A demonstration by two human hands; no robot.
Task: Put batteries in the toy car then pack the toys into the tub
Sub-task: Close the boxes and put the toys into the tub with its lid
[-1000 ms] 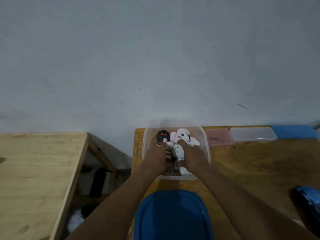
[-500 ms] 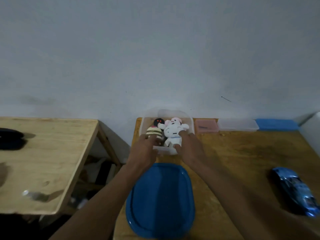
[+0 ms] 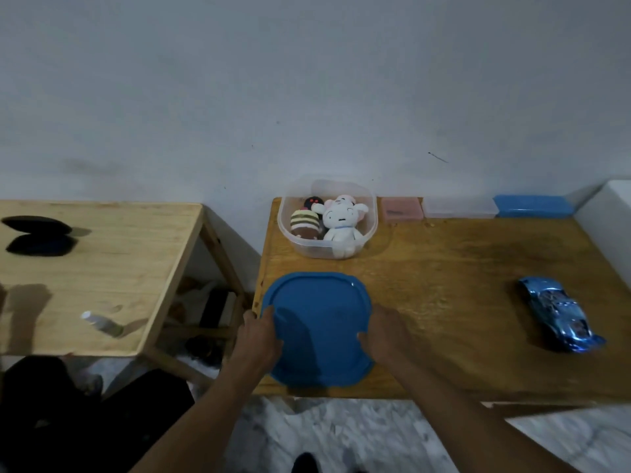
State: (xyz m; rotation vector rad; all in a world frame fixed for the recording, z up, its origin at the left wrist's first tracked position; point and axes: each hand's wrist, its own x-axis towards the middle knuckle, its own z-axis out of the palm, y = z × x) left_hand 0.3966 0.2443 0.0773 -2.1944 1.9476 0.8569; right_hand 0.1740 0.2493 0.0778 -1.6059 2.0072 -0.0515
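1. The left grip [image 3: 257,339] and right grip [image 3: 384,331] are clasping the blue lid [image 3: 317,322] by its edges.
2. The tub [image 3: 283,230] is sitting just beyond them, with the toy car [image 3: 560,314] lying well outside the right grip.
3. Lidding now is risking shutting the car out.

left hand [image 3: 258,337], right hand [image 3: 386,332] out of tub [image 3: 373,216], both now holding blue lid [image 3: 319,322]

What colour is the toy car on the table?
Shiny metallic blue; the toy car shows best in the head view.
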